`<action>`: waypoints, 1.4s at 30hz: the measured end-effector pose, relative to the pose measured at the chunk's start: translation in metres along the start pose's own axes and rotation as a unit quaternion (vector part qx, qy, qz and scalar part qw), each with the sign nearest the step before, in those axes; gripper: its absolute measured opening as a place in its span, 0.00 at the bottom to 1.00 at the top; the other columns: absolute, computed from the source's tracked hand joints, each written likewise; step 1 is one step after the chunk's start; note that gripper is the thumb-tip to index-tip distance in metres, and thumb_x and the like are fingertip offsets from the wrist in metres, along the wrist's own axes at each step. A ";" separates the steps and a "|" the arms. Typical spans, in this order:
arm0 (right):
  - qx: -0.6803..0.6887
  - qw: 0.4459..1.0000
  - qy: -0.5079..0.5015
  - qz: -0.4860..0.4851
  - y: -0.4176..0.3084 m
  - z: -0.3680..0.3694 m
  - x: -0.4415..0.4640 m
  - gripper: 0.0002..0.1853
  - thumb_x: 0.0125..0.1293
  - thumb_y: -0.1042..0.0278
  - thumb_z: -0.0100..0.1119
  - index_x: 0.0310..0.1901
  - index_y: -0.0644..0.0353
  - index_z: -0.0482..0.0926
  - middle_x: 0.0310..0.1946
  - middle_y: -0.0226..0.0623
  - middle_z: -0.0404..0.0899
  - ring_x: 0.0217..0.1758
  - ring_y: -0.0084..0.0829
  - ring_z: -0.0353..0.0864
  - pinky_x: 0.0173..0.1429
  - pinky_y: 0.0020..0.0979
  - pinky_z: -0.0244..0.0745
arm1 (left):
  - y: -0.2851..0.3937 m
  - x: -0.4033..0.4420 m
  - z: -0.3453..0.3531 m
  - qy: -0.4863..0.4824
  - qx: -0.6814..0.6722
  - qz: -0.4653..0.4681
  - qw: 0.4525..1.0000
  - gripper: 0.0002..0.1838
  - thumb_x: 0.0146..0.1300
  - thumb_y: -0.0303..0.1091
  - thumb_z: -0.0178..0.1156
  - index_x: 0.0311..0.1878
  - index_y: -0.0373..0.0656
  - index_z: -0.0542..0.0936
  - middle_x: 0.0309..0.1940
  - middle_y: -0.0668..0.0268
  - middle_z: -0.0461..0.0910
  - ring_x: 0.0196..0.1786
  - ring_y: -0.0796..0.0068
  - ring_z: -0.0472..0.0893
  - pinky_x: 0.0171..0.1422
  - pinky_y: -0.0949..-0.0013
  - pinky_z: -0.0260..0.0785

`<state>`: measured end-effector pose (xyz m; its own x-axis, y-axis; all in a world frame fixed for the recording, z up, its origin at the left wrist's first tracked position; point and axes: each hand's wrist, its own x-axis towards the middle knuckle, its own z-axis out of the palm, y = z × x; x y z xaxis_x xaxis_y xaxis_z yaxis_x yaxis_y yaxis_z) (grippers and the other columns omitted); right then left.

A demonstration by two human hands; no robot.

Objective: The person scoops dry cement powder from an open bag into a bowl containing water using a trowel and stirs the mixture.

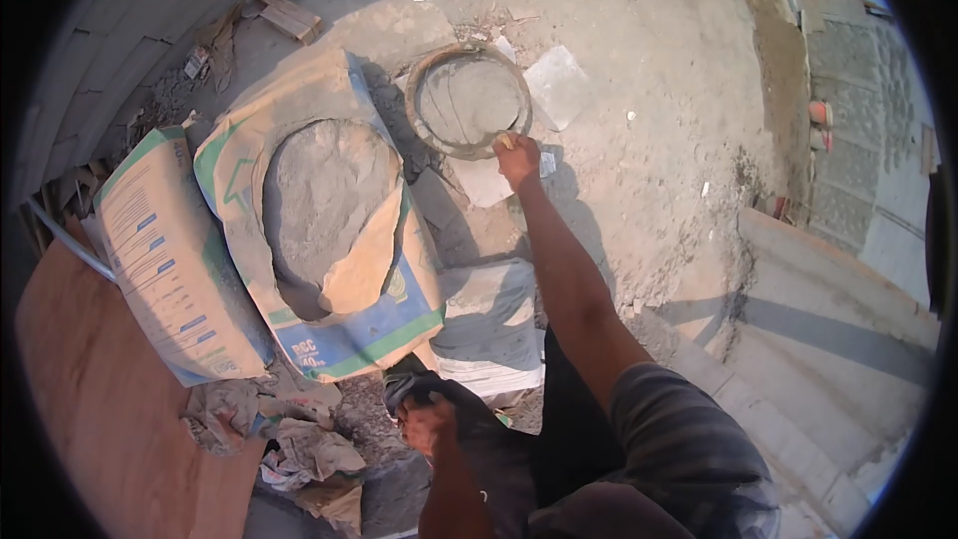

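Note:
My right hand (516, 160) is closed on the near rim of a round, shallow pan (419, 120). Grey powder covers the inside of the pan, and a thin dark line crosses it. My left hand (427, 424) rests against my bent knee, its fingers partly curled and no tool visible in it. Left of the pan lies a large paper cement bag (359, 324), its upper face torn into a wide hole. Grey cement powder (324, 190) shows inside it. A second printed bag (175, 260) leans along its left side.
A brown wooden board (120, 399) lies at lower left, beside crumpled paper scraps (309, 454). Stacked blocks (130, 10) stand at upper left, near a wood offcut (287, 16). A white sack (489, 319) lies before my legs. Concrete steps (828, 339) are at right.

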<state>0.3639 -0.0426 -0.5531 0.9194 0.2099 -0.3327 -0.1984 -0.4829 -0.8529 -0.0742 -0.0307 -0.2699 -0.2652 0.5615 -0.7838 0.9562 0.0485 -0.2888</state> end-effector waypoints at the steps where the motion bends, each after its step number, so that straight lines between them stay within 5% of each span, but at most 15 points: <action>1: -0.144 0.988 -0.003 -0.051 -0.006 -0.003 0.001 0.13 0.66 0.59 0.69 0.46 0.57 0.85 0.31 0.38 0.85 0.31 0.36 0.84 0.38 0.36 0.80 | -0.001 0.001 0.000 -0.005 0.004 0.000 1.000 0.33 0.62 0.56 0.61 0.65 0.46 0.78 0.68 0.58 0.74 0.64 0.47 0.79 0.68 0.46 0.68; 2: -0.285 0.953 -0.006 -0.101 -0.034 -0.004 -0.004 0.14 0.65 0.58 0.69 0.46 0.57 0.85 0.33 0.41 0.87 0.36 0.39 0.88 0.43 0.38 0.82 | 0.000 0.001 -0.002 -0.010 0.008 -0.001 1.000 0.33 0.61 0.56 0.61 0.65 0.46 0.77 0.68 0.58 0.74 0.65 0.48 0.79 0.68 0.46 0.68; 5: -0.344 0.938 0.038 0.008 -0.079 -0.004 -0.022 0.18 0.64 0.55 0.67 0.51 0.56 0.83 0.43 0.44 0.88 0.53 0.48 0.87 0.57 0.45 0.80 | -0.001 0.001 -0.001 -0.011 0.010 -0.005 1.000 0.34 0.61 0.57 0.61 0.65 0.46 0.77 0.68 0.58 0.75 0.66 0.48 0.78 0.68 0.46 0.68; 8: -0.395 0.916 0.019 0.067 -0.119 -0.011 -0.042 0.19 0.69 0.57 0.59 0.57 0.57 0.79 0.53 0.49 0.85 0.58 0.53 0.83 0.61 0.50 0.78 | -0.002 0.004 0.001 -0.001 0.006 -0.003 1.000 0.34 0.61 0.57 0.61 0.65 0.47 0.78 0.68 0.59 0.75 0.65 0.48 0.78 0.68 0.46 0.68; 11: -0.424 0.902 0.057 0.059 -0.106 -0.012 -0.044 0.21 0.66 0.56 0.64 0.57 0.55 0.78 0.52 0.47 0.85 0.59 0.52 0.84 0.61 0.49 0.79 | -0.001 0.003 -0.004 -0.012 0.004 -0.011 1.000 0.34 0.61 0.57 0.61 0.66 0.48 0.77 0.67 0.59 0.75 0.65 0.48 0.79 0.68 0.46 0.68; 17: -0.431 0.902 0.011 -0.011 -0.096 0.007 -0.027 0.17 0.71 0.59 0.54 0.57 0.55 0.79 0.53 0.49 0.84 0.58 0.53 0.83 0.60 0.48 0.79 | -0.004 0.004 -0.002 -0.012 0.003 -0.007 1.000 0.34 0.61 0.57 0.61 0.66 0.48 0.77 0.67 0.59 0.75 0.64 0.48 0.79 0.68 0.45 0.68; 20: -0.462 0.886 -0.030 -0.027 -0.090 0.016 -0.013 0.16 0.67 0.60 0.60 0.55 0.49 0.80 0.55 0.40 0.85 0.60 0.45 0.84 0.59 0.50 0.77 | -0.001 0.003 -0.003 -0.015 0.006 -0.004 1.000 0.34 0.61 0.57 0.60 0.66 0.47 0.77 0.68 0.59 0.74 0.64 0.48 0.79 0.68 0.46 0.68; 26: -0.598 0.781 -0.020 -0.180 -0.106 -0.017 0.015 0.16 0.69 0.65 0.53 0.56 0.42 0.83 0.48 0.32 0.88 0.57 0.34 0.84 0.61 0.54 0.65 | -0.004 0.004 0.000 -0.007 0.006 -0.001 1.000 0.33 0.62 0.56 0.60 0.66 0.45 0.77 0.67 0.58 0.75 0.65 0.47 0.79 0.69 0.46 0.68; 32: -0.636 0.715 -0.044 -0.288 -0.112 -0.037 0.049 0.17 0.69 0.68 0.52 0.54 0.40 0.85 0.45 0.29 0.88 0.54 0.36 0.83 0.68 0.56 0.59 | 0.005 0.000 -0.006 -0.018 0.019 -0.019 0.999 0.33 0.62 0.56 0.61 0.66 0.46 0.78 0.68 0.59 0.75 0.65 0.47 0.79 0.68 0.46 0.69; 38: -0.633 0.710 -0.080 -0.299 -0.092 -0.065 0.025 0.17 0.68 0.69 0.54 0.55 0.39 0.85 0.46 0.30 0.87 0.56 0.35 0.81 0.67 0.56 0.59 | 0.005 0.001 -0.001 -0.005 0.014 -0.014 1.000 0.33 0.61 0.57 0.61 0.65 0.46 0.78 0.67 0.59 0.75 0.64 0.48 0.79 0.68 0.47 0.69; 42: -0.670 0.702 -0.138 -0.198 -0.092 -0.081 0.002 0.17 0.68 0.69 0.57 0.56 0.40 0.84 0.48 0.31 0.85 0.57 0.37 0.80 0.63 0.55 0.63 | 0.003 0.002 0.001 0.004 0.018 -0.009 1.000 0.33 0.61 0.57 0.61 0.65 0.46 0.78 0.67 0.58 0.76 0.64 0.48 0.79 0.69 0.47 0.69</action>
<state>0.4115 -0.0663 -0.4428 0.6749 0.6207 -0.3991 0.7217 -0.6680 0.1814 -0.0723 -0.0304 -0.2726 -0.2820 0.5674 -0.7736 0.9459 0.0298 -0.3230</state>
